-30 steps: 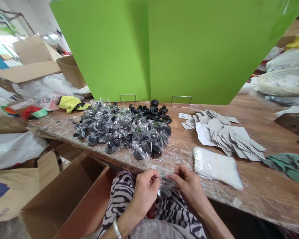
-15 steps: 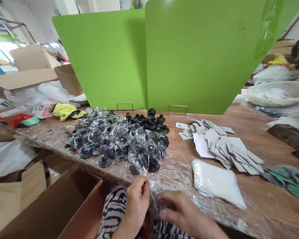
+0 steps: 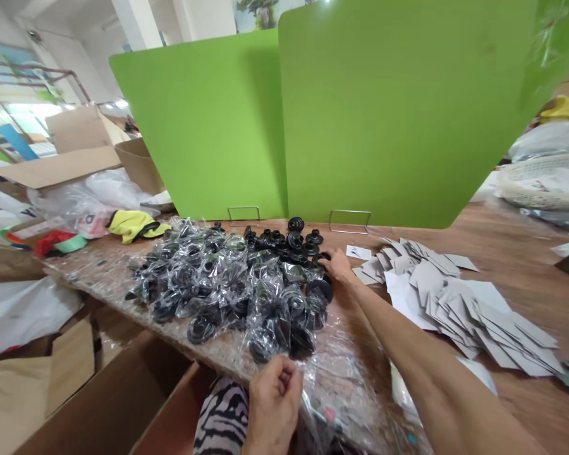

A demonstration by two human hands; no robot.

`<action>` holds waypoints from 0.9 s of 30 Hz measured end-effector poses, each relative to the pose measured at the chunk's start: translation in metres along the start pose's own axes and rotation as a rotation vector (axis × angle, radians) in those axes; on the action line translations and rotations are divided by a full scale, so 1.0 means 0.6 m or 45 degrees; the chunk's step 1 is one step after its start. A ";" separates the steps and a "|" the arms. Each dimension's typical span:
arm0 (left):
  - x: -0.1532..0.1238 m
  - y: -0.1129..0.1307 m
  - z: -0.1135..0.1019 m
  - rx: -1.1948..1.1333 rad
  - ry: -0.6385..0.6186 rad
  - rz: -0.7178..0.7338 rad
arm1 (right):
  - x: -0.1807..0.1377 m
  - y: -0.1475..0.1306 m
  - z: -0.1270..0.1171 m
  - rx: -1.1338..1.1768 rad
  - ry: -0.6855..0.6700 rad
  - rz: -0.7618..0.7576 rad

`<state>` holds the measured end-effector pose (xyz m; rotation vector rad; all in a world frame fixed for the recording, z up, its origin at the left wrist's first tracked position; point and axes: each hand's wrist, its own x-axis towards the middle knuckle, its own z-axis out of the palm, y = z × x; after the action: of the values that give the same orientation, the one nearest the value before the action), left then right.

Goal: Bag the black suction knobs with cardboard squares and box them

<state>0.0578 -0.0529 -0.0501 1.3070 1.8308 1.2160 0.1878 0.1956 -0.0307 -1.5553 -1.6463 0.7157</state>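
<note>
The left hand is low down, close to the body, at the near edge of the table. Its fingers are curled in tight and they pinch the top of a clear bag, which hangs just at 3 o'clock of the hand. The right hand is stretched far out over the table, at about 1 o'clock from the left hand. Its fingertips touch the loose black parts, at the edge of that little heap. I cannot tell if the fingers have caught one of the parts or only rest on it. The loose black parts lie at the far side of the table, right in front of the green boards. At 9 o'clock of the right hand is a big pile of bagged parts, shiny and crinkly. At 3 o'clock of the right hand lie many grey cards, spread out flat. A yellow cloth sits at 10 o'clock of the pile. An open cardboard box is at 9 o'clock of the left hand, lower than the table. A white basket is far off at 2 o'clock.
</note>
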 end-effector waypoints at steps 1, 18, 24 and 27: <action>0.002 0.005 -0.001 -0.047 -0.024 -0.055 | -0.005 0.001 -0.008 -0.021 -0.002 0.009; -0.040 0.026 -0.009 -0.219 -0.201 -0.011 | -0.461 -0.016 -0.072 0.339 -0.346 0.046; -0.064 0.035 -0.001 -0.225 -0.307 0.064 | -0.467 0.003 -0.046 -0.084 0.160 -0.341; -0.079 0.030 0.011 -0.178 -0.308 0.150 | -0.467 0.006 -0.035 -0.266 0.294 -0.401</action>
<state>0.0876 -0.0932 -0.0390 1.4303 1.4916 1.1669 0.2021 -0.0834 -0.0616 -1.4113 -1.7755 0.1959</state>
